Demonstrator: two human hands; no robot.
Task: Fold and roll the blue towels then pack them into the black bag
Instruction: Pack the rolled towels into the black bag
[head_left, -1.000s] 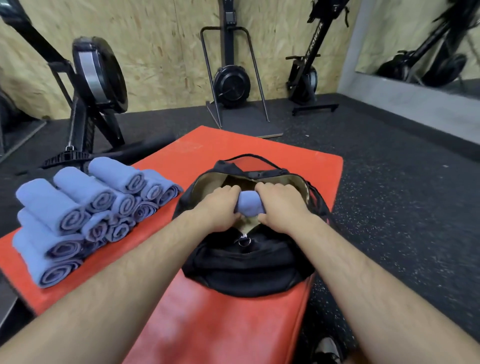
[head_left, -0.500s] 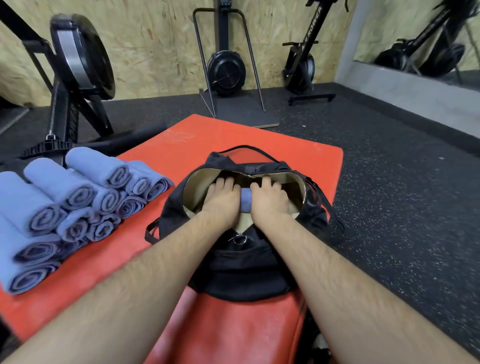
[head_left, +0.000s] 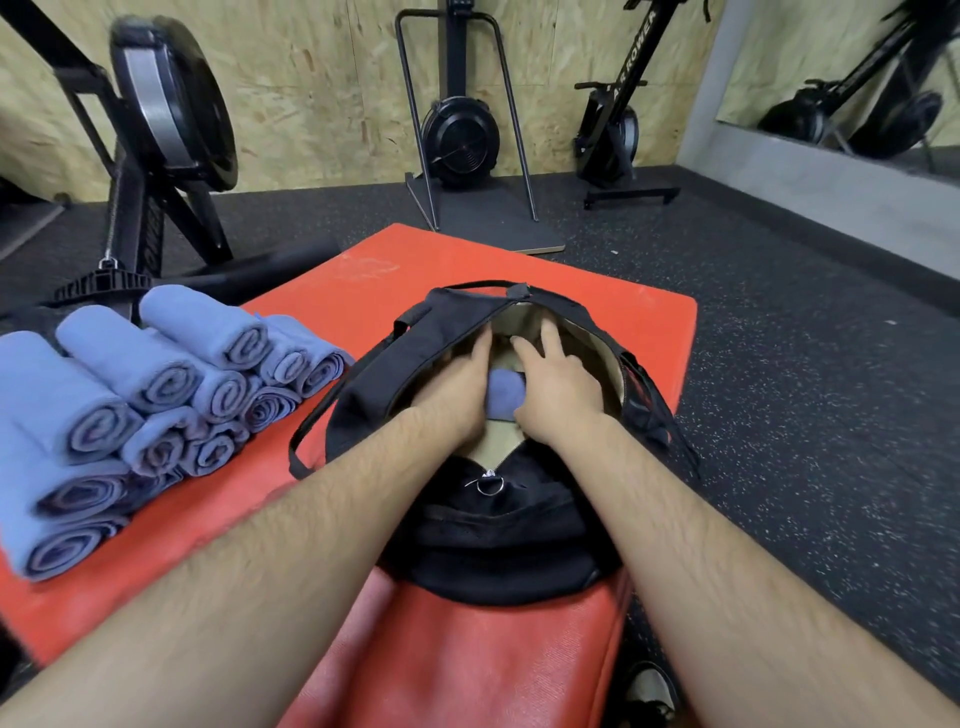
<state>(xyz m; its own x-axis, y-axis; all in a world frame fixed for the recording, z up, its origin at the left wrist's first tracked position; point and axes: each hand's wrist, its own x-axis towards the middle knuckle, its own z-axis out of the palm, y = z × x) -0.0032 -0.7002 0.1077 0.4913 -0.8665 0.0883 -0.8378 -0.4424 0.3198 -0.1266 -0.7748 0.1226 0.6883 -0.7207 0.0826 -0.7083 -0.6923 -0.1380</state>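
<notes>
The black bag (head_left: 493, 540) lies open on the red mat (head_left: 363, 280), its tan lining showing. Both my hands are inside its opening. One rolled blue towel (head_left: 503, 391) sits between them, mostly covered. My left hand (head_left: 457, 389) lies on the towel's left end with fingers stretched toward the bag's far rim. My right hand (head_left: 558, 387) presses on the right end, fingers straight and spread. A stack of several rolled blue towels (head_left: 156, 384) rests on the mat to the left of the bag.
Black rowing machines stand on the dark rubber floor: one at far left (head_left: 156, 130), one upright at the back centre (head_left: 460, 135), one at back right (head_left: 618, 119). A mirror (head_left: 857, 78) lines the right wall. A shoe (head_left: 649, 691) shows at the mat's near edge.
Both hands have pushed the rolled towel from above the opening down into the bag. Their fingers went from curled round the towel to stretched out over it.
</notes>
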